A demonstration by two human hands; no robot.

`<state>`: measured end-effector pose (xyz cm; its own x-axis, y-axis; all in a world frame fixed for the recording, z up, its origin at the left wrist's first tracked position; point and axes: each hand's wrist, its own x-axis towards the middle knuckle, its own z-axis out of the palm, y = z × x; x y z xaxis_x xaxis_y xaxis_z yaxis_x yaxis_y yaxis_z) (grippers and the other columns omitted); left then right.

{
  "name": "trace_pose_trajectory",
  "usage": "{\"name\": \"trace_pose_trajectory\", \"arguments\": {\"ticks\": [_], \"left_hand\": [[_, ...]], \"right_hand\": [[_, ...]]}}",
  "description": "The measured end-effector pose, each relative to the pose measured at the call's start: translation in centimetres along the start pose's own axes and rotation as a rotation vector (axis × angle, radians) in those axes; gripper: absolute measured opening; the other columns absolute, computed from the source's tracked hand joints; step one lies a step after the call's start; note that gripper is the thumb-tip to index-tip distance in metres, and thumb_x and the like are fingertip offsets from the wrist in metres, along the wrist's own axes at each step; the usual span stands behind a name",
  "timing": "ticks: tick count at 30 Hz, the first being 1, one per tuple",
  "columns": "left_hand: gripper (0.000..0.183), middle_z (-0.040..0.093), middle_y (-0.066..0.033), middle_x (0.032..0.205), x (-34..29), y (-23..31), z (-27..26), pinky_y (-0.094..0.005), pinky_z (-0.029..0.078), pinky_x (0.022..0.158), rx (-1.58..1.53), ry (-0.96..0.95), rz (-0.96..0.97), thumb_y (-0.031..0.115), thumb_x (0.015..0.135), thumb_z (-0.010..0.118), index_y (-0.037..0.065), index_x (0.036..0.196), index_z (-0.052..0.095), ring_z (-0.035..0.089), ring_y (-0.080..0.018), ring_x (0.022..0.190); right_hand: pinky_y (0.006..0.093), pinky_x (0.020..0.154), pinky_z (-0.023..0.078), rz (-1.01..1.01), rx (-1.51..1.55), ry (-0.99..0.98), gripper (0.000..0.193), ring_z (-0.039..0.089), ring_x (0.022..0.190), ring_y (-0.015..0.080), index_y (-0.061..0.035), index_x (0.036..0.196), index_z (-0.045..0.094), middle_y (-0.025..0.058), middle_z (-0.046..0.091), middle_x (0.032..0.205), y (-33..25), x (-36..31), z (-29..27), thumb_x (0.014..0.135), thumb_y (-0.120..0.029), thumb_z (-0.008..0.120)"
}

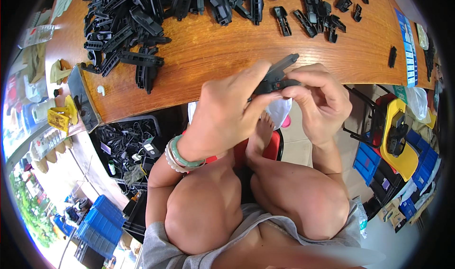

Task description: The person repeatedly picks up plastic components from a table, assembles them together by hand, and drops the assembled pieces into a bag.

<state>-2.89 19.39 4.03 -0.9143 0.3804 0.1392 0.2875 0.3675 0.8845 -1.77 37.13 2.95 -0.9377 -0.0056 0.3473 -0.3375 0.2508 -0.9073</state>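
Between left hand [227,110] and right hand [318,100], both pinched shut: slim, angular black plastic part [277,77].

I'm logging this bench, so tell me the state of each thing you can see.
Black plastic part: held above the table edge by both hands.
Left hand: fingers closed on the part.
Right hand: fingers pinching the part.
Pile of black parts: loose on the wooden table.

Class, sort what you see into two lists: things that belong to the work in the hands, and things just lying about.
In the work:
left hand
right hand
black plastic part, held by both
pile of black parts on the table

Lying about:
blue crates
yellow chair
bin of cables
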Motion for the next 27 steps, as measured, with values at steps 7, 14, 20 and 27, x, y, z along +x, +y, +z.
{"name": "trace_pose_trajectory", "arguments": {"ticks": [7,14,20,27], "left_hand": [[0.036,0.058,-0.0161,0.072,0.2,-0.3,-0.7,-0.0357,0.046,0.053,0.033,-0.048,0.133,0.014,0.077,0.070,-0.001,0.107,0.057,0.058,-0.0315,0.061],[0.035,0.059,-0.0144,0.074,0.0,-0.3,-0.5,-0.0346,0.046,0.053,0.029,-0.051,0.100,0.015,0.077,0.069,0.001,0.106,0.058,0.058,-0.0300,0.061],[0.035,0.060,-0.0129,0.075,0.4,-0.3,-0.1,-0.0335,0.046,0.052,0.047,-0.018,0.187,0.016,0.076,0.071,0.000,0.104,0.058,0.058,-0.0275,0.060],[0.036,0.060,-0.0133,0.074,-0.1,0.3,-0.2,-0.0330,0.045,0.049,0.022,0.004,0.130,0.015,0.075,0.072,0.001,0.105,0.059,0.058,-0.0263,0.057]], "right_hand": [[0.0267,0.066,0.048,0.060,0.014,-0.166,0.041,0.057,0.077,0.0167,0.0055,0.106,0.057,0.0144,0.062,0.098,-0.7,0.7,-0.4,0.074,-0.014,0.073],[0.0297,0.062,0.052,-0.037,-0.054,-0.182,0.036,0.064,0.077,0.0226,0.0021,0.104,0.060,0.0153,0.062,0.094,-0.3,0.7,-0.6,0.069,0.000,0.071],[0.0298,0.064,0.052,-0.114,-0.117,-0.091,0.028,0.063,0.075,0.0208,0.0027,0.096,0.062,0.0141,0.063,0.088,0.4,0.2,-0.5,0.069,0.003,0.070],[0.0253,0.061,0.047,0.149,0.193,-0.151,0.018,0.060,0.072,0.0165,0.0035,0.092,0.061,0.0103,0.062,0.082,0.7,0.6,-0.5,0.077,-0.004,0.066]]}}
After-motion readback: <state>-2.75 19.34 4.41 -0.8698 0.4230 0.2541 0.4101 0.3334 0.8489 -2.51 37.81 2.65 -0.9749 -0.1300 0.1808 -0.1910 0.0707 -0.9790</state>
